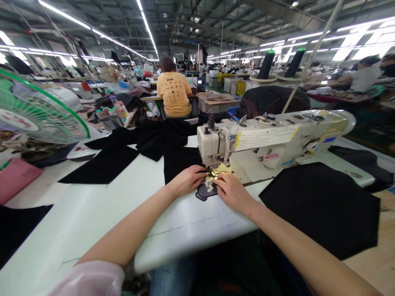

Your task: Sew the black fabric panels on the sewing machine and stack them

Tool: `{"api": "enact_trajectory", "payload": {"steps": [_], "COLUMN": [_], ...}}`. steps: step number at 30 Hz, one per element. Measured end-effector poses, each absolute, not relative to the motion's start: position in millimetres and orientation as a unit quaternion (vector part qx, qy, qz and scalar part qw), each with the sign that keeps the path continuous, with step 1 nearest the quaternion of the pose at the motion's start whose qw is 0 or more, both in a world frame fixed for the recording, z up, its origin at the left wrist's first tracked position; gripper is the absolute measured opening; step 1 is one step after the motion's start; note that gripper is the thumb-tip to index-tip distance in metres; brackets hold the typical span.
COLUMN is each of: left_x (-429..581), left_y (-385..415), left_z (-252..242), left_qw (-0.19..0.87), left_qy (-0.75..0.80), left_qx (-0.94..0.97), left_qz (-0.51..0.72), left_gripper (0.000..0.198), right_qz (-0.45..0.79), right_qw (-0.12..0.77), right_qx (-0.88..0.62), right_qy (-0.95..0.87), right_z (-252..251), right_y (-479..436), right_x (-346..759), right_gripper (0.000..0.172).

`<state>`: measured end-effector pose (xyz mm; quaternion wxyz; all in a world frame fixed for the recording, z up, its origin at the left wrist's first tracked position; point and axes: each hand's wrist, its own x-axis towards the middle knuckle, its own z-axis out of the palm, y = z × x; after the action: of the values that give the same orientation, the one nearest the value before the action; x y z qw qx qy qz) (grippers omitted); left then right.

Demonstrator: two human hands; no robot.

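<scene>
A white industrial sewing machine (pixel 271 137) stands on the pale table (pixel 101 205). Under its needle head lies a small dark fabric piece (pixel 206 190) with a yellowish part at the presser foot. My left hand (pixel 189 180) rests on the left side of that piece, fingers curled and pressed down near the needle. My right hand (pixel 232 190) lies on the right side of it, fingertips pinched at the yellowish bit beside the presser foot. Both forearms reach in from the bottom of the view.
Black fabric (pixel 138 150) is spread behind the machine and another black piece (pixel 321 205) lies at the right. A green fan (pixel 33 111) stands at the left. A person in a yellow shirt (pixel 174 93) sits ahead, back turned; others work at the far right.
</scene>
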<state>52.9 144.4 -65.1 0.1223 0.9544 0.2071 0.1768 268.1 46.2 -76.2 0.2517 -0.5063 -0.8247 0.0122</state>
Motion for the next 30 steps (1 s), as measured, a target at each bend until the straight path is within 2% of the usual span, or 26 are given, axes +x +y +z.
{"api": "enact_trajectory", "payload": {"steps": [8, 12, 15, 18, 23, 30], "left_x": [53.1, 41.4, 31.4, 30.4, 44.1, 56.0], "left_y": [144.3, 120.5, 90.2, 74.2, 109.2, 156.8], "left_z": [-69.6, -74.0, -71.8, -63.8, -63.1, -78.9], "left_qw": [0.141, 0.125, 0.129, 0.114, 0.106, 0.101], "left_qy": [0.295, 0.379, 0.365, 0.382, 0.428, 0.448], "left_qx": [0.922, 0.897, 0.908, 0.902, 0.877, 0.871], "left_qz": [0.209, 0.188, 0.163, 0.169, 0.188, 0.174], "left_gripper": [0.033, 0.047, 0.048, 0.039, 0.036, 0.042], "right_qz": [0.001, 0.003, 0.015, 0.021, 0.009, -0.012], "right_qw": [0.280, 0.275, 0.271, 0.270, 0.269, 0.265], "right_qx": [-0.496, -0.488, -0.483, -0.473, -0.455, -0.431], "right_qy": [-0.822, -0.828, -0.833, -0.839, -0.849, -0.863], "right_z": [-83.7, -79.6, -74.5, -72.3, -76.4, -77.9], "right_y": [14.6, 14.9, 15.6, 18.2, 22.9, 18.0], "right_x": [265.3, 266.6, 262.3, 252.9, 241.9, 239.1], "right_gripper": [0.036, 0.031, 0.027, 0.027, 0.024, 0.026]}}
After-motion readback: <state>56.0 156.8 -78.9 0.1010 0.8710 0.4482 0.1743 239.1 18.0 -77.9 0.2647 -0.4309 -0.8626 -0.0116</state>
